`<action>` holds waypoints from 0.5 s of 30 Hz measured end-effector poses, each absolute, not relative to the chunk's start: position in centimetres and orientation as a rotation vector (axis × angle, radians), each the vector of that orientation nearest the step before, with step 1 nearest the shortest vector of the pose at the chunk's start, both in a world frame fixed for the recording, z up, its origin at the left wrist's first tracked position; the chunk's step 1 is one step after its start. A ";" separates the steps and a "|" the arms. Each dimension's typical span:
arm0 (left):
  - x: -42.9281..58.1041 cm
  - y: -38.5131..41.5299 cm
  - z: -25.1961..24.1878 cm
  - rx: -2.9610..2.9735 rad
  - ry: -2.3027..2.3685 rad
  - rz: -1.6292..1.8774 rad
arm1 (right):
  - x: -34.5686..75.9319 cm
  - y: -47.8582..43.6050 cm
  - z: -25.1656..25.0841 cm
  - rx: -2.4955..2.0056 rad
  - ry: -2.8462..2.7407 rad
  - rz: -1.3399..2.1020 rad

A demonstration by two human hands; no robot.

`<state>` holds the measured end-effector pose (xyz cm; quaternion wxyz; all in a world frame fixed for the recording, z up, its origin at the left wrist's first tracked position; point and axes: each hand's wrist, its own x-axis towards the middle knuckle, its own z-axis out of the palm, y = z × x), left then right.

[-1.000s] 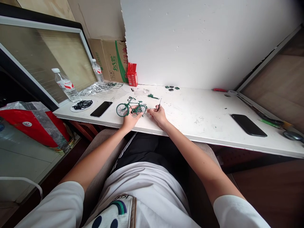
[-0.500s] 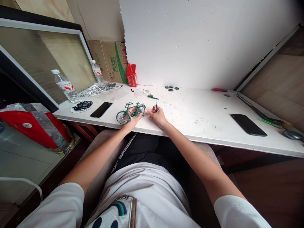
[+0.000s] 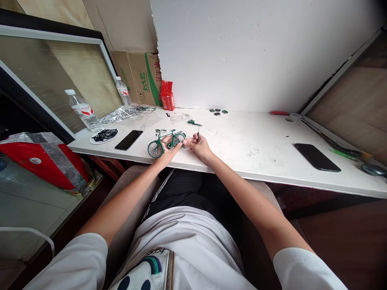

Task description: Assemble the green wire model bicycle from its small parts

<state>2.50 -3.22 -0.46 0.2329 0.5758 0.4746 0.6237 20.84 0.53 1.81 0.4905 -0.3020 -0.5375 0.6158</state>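
A green model bicycle with spoked wheels is upright above the white table's front edge. My left hand is closed on it from below, around the middle of its frame and close to the rear wheel. My right hand has its thumb and index finger pinched at the rear wheel, touching or nearly touching my left fingertips. A thin screwdriver-like tool with a dark handle is tucked in the right hand's fingers, its shaft pointing up. Anything small between the pinched fingertips is hidden. Just beyond lies a small green part.
Several dark green pieces lie near the white back panel. On the left are a phone, a round dish of black parts, water bottles and a red box. Another phone lies on the right.
The bicycle has tilted slightly in my left hand, its handlebar and saddle shifting a little left and up. My right fingertips have moved slightly left, closer to the rear wheel.
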 end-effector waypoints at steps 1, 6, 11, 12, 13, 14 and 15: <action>2.5 -3.2 -0.5 1.573 1.296 1.709 | 20.8 0.6 1.8 -0.736 -1.297 1.494; 2.5 -3.2 -0.2 1.609 1.221 1.639 | 20.8 0.9 1.4 -0.735 -1.245 1.472; 2.5 -3.5 0.3 1.581 1.211 1.622 | 20.7 1.1 1.1 -0.752 -1.249 1.457; 2.6 -3.5 0.4 1.585 1.205 1.614 | 20.7 1.1 1.1 -0.751 -1.253 1.453; 2.6 -3.6 0.5 1.593 1.198 1.607 | 20.7 1.1 1.1 -0.747 -1.257 1.451; 2.6 -3.7 0.6 1.602 1.192 1.597 | 20.7 1.1 1.1 -0.741 -1.262 1.449; 2.7 -3.7 0.6 1.609 1.188 1.589 | 20.7 1.1 1.1 -0.734 -1.267 1.448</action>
